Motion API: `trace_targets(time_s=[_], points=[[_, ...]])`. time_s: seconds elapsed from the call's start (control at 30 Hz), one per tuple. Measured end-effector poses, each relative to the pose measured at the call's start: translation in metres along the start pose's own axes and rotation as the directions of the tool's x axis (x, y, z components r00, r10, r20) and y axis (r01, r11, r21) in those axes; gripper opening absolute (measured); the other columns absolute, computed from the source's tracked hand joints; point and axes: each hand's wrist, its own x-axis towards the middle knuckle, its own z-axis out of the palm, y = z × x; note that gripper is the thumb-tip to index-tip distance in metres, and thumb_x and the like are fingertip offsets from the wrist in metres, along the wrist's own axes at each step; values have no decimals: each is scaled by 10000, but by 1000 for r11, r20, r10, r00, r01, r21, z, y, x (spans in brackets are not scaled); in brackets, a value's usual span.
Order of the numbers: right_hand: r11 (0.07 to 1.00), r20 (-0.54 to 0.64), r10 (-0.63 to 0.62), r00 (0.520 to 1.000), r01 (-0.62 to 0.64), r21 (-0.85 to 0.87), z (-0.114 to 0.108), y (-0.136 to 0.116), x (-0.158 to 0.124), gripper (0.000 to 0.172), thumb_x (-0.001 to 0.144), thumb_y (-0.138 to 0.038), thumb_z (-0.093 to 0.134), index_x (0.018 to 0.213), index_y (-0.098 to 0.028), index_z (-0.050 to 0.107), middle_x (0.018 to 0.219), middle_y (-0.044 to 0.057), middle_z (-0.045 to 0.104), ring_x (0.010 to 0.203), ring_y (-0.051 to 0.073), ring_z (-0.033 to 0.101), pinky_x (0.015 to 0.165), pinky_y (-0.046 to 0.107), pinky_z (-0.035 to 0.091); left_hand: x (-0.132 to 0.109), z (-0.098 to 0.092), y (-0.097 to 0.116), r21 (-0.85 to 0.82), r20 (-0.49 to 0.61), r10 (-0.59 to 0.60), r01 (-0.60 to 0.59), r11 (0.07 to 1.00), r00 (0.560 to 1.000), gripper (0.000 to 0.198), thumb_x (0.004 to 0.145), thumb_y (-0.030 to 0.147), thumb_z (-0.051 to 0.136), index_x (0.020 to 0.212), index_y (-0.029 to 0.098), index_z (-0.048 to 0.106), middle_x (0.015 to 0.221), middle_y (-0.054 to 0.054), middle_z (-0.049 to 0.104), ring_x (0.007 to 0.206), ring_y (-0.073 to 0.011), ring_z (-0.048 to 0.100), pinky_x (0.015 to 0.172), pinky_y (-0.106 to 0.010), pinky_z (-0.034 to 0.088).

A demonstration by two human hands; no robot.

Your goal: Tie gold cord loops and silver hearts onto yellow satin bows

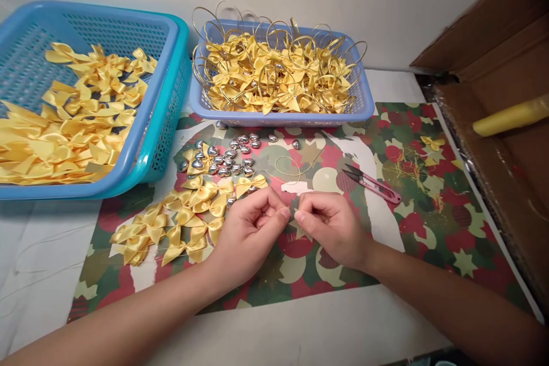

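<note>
My left hand (pixel 251 223) and my right hand (pixel 330 226) rest on the patterned paper (pixel 429 194), thumbs and forefingers pinched and almost meeting. A thin gold cord (pixel 288 167) loops up from between the fingertips; both hands appear to pinch it. Yellow ribbon bows (pixel 184 223) lie in a loose heap just left of my left hand. Small silver heart beads (pixel 227 157) are scattered behind the bows. Pink thread snips (pixel 373 183) lie behind my right hand.
A large blue basket (pixel 163 97) of yellow bows sits at the back left. A smaller blue basket (pixel 283 114) holds bows with gold loops. A cardboard box (pixel 493 143) with a yellow roll (pixel 510 117) stands at the right.
</note>
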Motion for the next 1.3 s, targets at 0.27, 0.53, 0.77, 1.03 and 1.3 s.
trace_targets(time_s=[0.27, 0.53, 0.77, 1.03, 1.3], points=[[1000, -4, -17, 1000, 16, -17, 0, -1, 0, 292, 861, -236, 554, 590, -185, 458, 515, -52, 389, 492, 79, 333, 469, 215, 296, 0, 0, 0, -13, -1, -8, 8, 1000, 1000, 240, 859, 316, 525, 661, 193, 467, 532, 83, 333, 475, -74, 275, 431, -193, 237], [998, -21, -34, 999, 33, -50, 0, -1, 0, 290, 853, -243, 553, 585, -188, 458, 513, -50, 379, 490, 84, 329, 457, 222, 283, -2, 0, 1, -20, -5, 2, -2, 1000, 1000, 244, 866, 318, 527, 665, 190, 476, 528, 79, 354, 468, -73, 281, 425, -192, 238], [997, -35, -59, 998, 57, -49, 2, -1, 0, 290, 858, -217, 545, 584, -185, 453, 506, -54, 390, 486, 78, 335, 467, 213, 298, -3, 0, -1, -28, -18, 5, -6, 1000, 1000, 237, 871, 316, 525, 674, 193, 476, 522, 83, 355, 459, -73, 278, 416, -195, 232], [992, -51, -93, 994, 89, -88, 3, -2, 0, 293, 849, -185, 537, 573, -183, 438, 513, -54, 400, 497, 75, 342, 483, 214, 302, -2, 2, 1, -9, -26, 17, -17, 1000, 1000, 240, 868, 297, 520, 657, 196, 464, 523, 85, 335, 462, -72, 261, 415, -194, 226], [993, -55, -88, 995, 83, -86, 5, -1, 0, 290, 855, -191, 535, 580, -186, 442, 505, -54, 409, 485, 77, 344, 467, 215, 298, -2, 3, -1, 11, -35, 24, -24, 1000, 999, 243, 869, 296, 520, 655, 194, 465, 532, 82, 336, 475, -73, 261, 424, -191, 231]])
